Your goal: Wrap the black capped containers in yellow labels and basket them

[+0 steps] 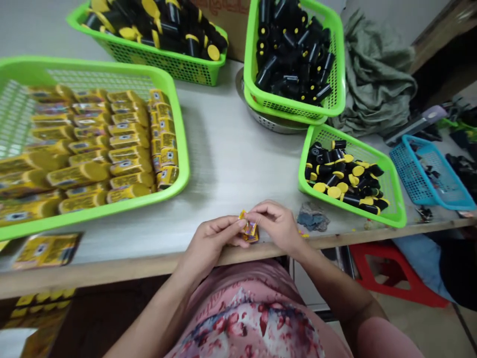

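Close to the table's front edge, my left hand (214, 238) and my right hand (278, 223) meet with fingertips pinched on a small yellow printed label (250, 229). The label has purple and orange markings, and my fingers cover part of it. Whether it is one piece or several stacked is unclear. To my left, a large green basket (181, 149) holds rows of cylinders (89, 174) with yellow printed wrapping. On my right, a smaller green basket (400, 209) contains loose black cylinders with yellow caps (350, 174).
Behind stand a green basket (156, 59) of black-and-yellow cylinders and another green basket (341, 74) of black tubes over a metal colander (276, 123). A grey rag (313, 217) lies near my right hand. A blue basket (439, 174) is farther right. Flat yellow sheets (46, 251) lie front left.
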Motion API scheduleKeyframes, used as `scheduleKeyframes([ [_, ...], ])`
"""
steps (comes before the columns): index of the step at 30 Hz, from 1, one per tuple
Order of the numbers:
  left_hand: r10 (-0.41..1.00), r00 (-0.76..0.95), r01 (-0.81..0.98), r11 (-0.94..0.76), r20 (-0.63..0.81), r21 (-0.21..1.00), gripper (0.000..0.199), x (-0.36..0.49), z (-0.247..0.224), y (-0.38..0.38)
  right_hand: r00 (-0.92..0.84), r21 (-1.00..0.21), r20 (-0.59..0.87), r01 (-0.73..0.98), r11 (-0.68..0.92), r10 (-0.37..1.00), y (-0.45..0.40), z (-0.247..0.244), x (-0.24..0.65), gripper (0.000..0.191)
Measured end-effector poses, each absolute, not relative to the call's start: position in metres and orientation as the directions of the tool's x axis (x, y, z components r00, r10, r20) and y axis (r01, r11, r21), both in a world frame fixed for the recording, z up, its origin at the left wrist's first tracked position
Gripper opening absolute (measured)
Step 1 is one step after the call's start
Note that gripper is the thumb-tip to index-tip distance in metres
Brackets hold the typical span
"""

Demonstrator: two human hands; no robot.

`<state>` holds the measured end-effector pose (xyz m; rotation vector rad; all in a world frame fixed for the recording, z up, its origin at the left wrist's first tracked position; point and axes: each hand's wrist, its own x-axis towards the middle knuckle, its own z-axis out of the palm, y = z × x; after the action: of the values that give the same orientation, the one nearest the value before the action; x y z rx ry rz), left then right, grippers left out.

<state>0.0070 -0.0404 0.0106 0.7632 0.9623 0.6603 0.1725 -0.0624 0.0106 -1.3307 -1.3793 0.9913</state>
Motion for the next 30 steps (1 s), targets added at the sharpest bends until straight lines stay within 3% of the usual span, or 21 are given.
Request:
scheduleKeyframes([
  [4, 0.818, 0.327, -0.187, 0.547, -0.474, 0.816, 0.030, 0.006, 0.011, -0.033, -0.035, -0.791, 0.365, 0.516, 0.329, 0.930, -0.063, 0.048, 0.214, 0.023],
  [7, 0.814, 0.292, -0.209, 0.566, -0.501, 0.798, 0.034, 0.006, 0.012, -0.029, 0.138, -0.588, 0.472, 0.785, 0.194, 0.871, -0.056, 0.081, 0.273, 0.015],
  [9, 0.812, 0.271, -0.242, 0.577, -0.517, 0.780, 0.038, 0.006, 0.011, -0.028, 0.181, -0.506, 0.392, 0.861, 0.047, 0.902, -0.050, 0.097, 0.311, 0.015],
  [11, 0.818, 0.250, -0.263, 0.572, -0.518, 0.777, 0.040, 0.006, 0.009, -0.028, 0.119, -0.404, 0.205, 0.914, -0.027, 0.972, -0.043, 0.106, 0.335, 0.021],
  [15, 0.842, 0.246, -0.200, 0.529, -0.480, 0.824, 0.038, 0.004, 0.005, -0.027, -0.130, -0.196, -0.143, 0.975, 0.101, 0.981, -0.031, 0.106, 0.341, 0.037],
  [18, 0.872, 0.203, -0.169, 0.479, -0.445, 0.861, 0.033, 0.002, 0.003, -0.028, -0.254, -0.144, -0.206, 0.963, 0.228, 0.945, -0.026, 0.104, 0.334, 0.029],
  [21, 0.868, 0.246, -0.172, 0.477, -0.431, 0.862, 0.030, 0.002, 0.000, -0.032, -0.201, -0.221, 0.022, 0.954, 0.200, 0.979, -0.030, 0.105, 0.330, 0.024],
  [23, 0.839, 0.342, -0.178, 0.500, -0.424, 0.847, 0.032, 0.003, -0.002, -0.034, -0.041, -0.391, 0.237, 0.911, 0.134, 0.971, -0.035, 0.104, 0.324, 0.025],
  [25, 0.812, 0.426, -0.180, 0.508, -0.399, 0.842, 0.034, 0.004, -0.003, -0.035, 0.126, -0.606, 0.329, 0.788, 0.107, 0.936, -0.040, 0.099, 0.309, 0.027],
  [27, 0.817, 0.437, -0.166, 0.484, -0.375, 0.859, 0.032, 0.004, -0.002, -0.035, 0.212, -0.790, 0.286, 0.605, 0.104, 0.935, -0.045, 0.090, 0.287, 0.027],
  [30, 0.856, 0.359, -0.147, 0.446, -0.373, 0.883, 0.024, 0.003, 0.000, -0.035, 0.164, -0.948, 0.087, 0.318, 0.031, 0.983, -0.045, 0.073, 0.250, 0.031],
])
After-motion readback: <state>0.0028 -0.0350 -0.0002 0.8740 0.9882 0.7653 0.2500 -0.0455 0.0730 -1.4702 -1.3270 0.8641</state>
